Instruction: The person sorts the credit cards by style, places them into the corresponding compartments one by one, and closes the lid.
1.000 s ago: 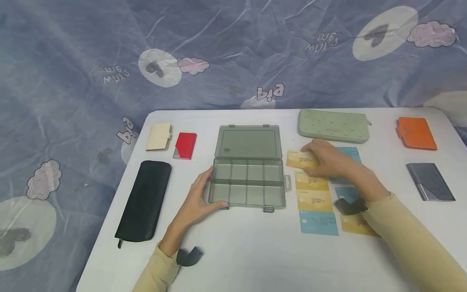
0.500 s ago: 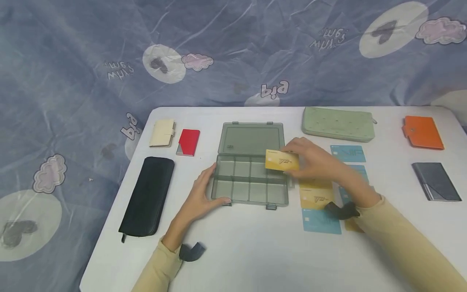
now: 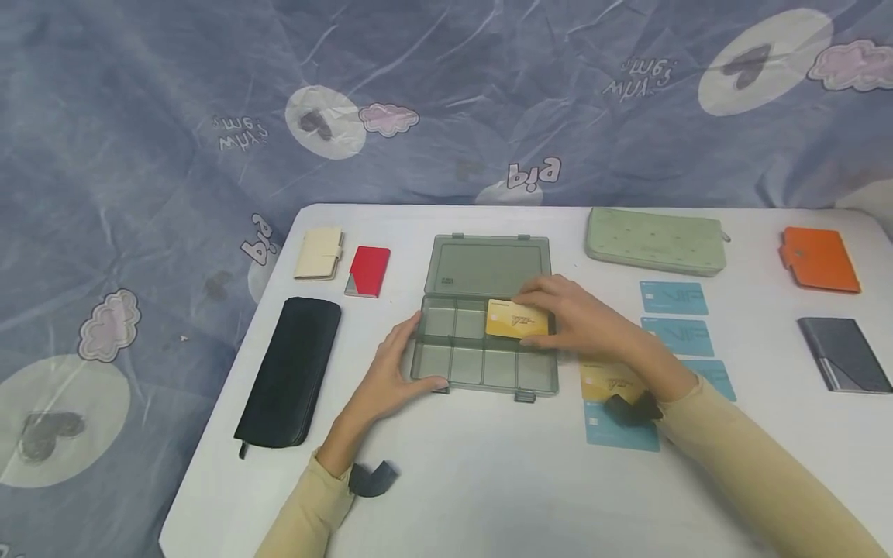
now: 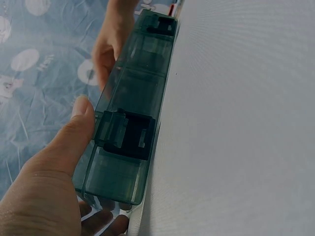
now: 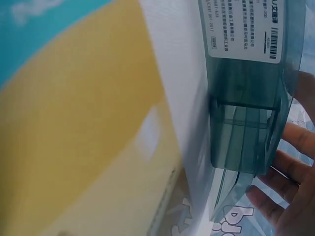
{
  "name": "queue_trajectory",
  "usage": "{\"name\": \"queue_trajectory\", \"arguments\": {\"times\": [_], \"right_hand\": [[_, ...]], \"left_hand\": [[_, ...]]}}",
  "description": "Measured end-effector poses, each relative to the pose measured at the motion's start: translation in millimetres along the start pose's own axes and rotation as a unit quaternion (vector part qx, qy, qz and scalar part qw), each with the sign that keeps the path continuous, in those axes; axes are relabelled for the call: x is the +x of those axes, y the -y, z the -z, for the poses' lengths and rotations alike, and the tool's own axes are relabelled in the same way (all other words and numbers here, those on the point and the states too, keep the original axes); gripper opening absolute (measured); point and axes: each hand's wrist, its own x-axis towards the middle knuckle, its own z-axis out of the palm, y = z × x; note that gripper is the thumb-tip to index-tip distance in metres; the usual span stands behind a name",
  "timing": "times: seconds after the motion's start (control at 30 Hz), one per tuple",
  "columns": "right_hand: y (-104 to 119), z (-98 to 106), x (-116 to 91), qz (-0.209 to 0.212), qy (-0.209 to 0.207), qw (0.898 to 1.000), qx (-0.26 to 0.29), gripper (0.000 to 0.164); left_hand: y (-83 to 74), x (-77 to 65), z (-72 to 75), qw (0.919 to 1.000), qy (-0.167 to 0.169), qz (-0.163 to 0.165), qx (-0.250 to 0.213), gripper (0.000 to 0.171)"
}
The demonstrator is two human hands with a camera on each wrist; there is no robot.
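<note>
A green see-through divided box (image 3: 481, 387) stands on the table with its lid (image 3: 488, 262) folded back. My left hand (image 3: 391, 376) holds its front-left corner, fingers along the left side and thumb at the front edge; in the left wrist view the thumb of that hand (image 4: 61, 147) lies beside a dark latch (image 4: 133, 135). Over the right back compartments, my right hand (image 3: 589, 318) pinches a yellow card (image 3: 512, 320) by its right end. In the right wrist view the fingers of that hand (image 5: 293, 182) are at the box rim, and the pinched card cannot be made out.
Right of the box lie several blue cards (image 3: 673, 298) and a yellow card (image 3: 612, 381), partly under the right arm. Farther out are a green pouch (image 3: 654, 242), an orange holder (image 3: 822, 260) and a dark card case (image 3: 846, 354). Leftward lie a black pouch (image 3: 289, 372), red case (image 3: 370, 270) and cream wallet (image 3: 319, 253).
The right hand has lifted the yellow card from the table and carried it left, over the box's back compartments. The left hand has stayed at the box corner.
</note>
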Motion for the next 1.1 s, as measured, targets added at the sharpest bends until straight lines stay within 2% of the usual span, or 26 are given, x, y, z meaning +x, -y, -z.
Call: {"name": "queue_trajectory", "arguments": {"times": [0.23,0.37,0.53,0.63,0.87,1.1], "right_hand": [[-14,4,-23,0.015,-0.046,0.998,-0.029,0.054],[-29,12,-48,-0.014,-0.061,0.998,-0.015,0.049],[-48,24,-81,-0.076,-0.013,0.997,-0.027,0.050],[-55,24,-93,-0.090,0.011,0.995,-0.034,0.053],[-57,24,-100,-0.050,-0.005,0.997,-0.052,0.048],[-58,26,-99,-0.080,0.012,0.996,-0.048,0.049]], "left_hand": [[-0.9,-1.8,-1.3,0.9999,0.002,-0.011,0.000,0.100],[-0.9,-4.1,-0.5,0.9999,-0.002,-0.008,0.007,0.100],[-0.9,-4.3,1.9,1.0000,-0.003,-0.005,0.006,0.100],[-1.0,-4.8,3.2,1.0000,-0.001,-0.002,-0.002,0.100],[-1.5,-4.8,0.8,1.0000,0.000,-0.001,-0.007,0.100],[-3.9,-2.4,-2.6,1.0000,0.001,-0.005,-0.007,0.100]]}}
